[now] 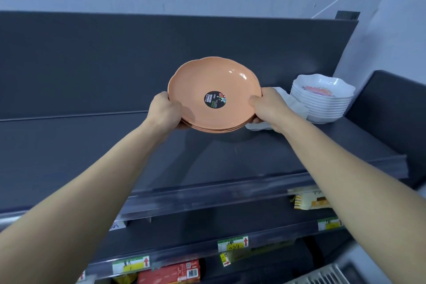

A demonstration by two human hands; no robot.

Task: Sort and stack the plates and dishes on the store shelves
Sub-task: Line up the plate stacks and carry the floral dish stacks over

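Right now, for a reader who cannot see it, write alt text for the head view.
A person's left hand and right hand grip a stack of orange scalloped plates by opposite rims over a dark grey shelf. A stack of white floral bowls stands on the shelf to the right.

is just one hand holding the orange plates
No, the left hand and the right hand each grip an opposite side of the orange plates.
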